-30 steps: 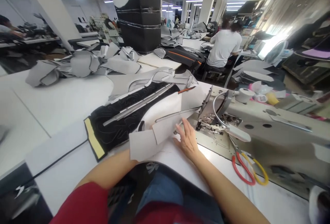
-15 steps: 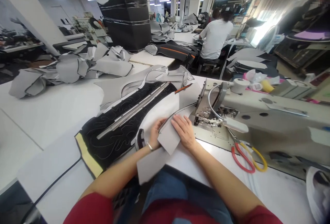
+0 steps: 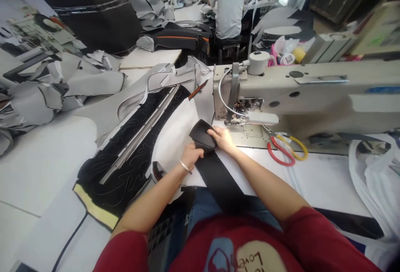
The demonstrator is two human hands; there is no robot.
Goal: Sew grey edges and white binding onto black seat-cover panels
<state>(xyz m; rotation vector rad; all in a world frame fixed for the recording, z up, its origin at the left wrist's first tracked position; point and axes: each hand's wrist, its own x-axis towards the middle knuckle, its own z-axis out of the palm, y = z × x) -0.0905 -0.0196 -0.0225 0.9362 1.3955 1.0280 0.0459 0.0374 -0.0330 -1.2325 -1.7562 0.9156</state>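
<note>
Both hands grip a strip of black material [image 3: 218, 179] that hangs over the table edge onto my lap, its upper end folded over between them. My left hand [image 3: 191, 156] is closed on the left side of the fold, thumb on top. On the other side, my right hand [image 3: 222, 137] pinches the strip's edge near the sewing machine's needle area. A large sewn piece with a black quilted panel [image 3: 134, 151] and a white backing [image 3: 173, 132] lies just left of my hands. The sewing machine [image 3: 300, 101] stands to the right.
Scissors with red and yellow handles [image 3: 283, 150] lie by the machine bed. Grey cut pieces [image 3: 78, 80] are heaped at the left rear. White strips [image 3: 371, 180] hang at the right. Another person in a white shirt [image 3: 231, 5] sits further back.
The piece in my hands has been turned over, from its grey face to its black face. My hands have shifted, and the whole view has tilted downward and swung right.
</note>
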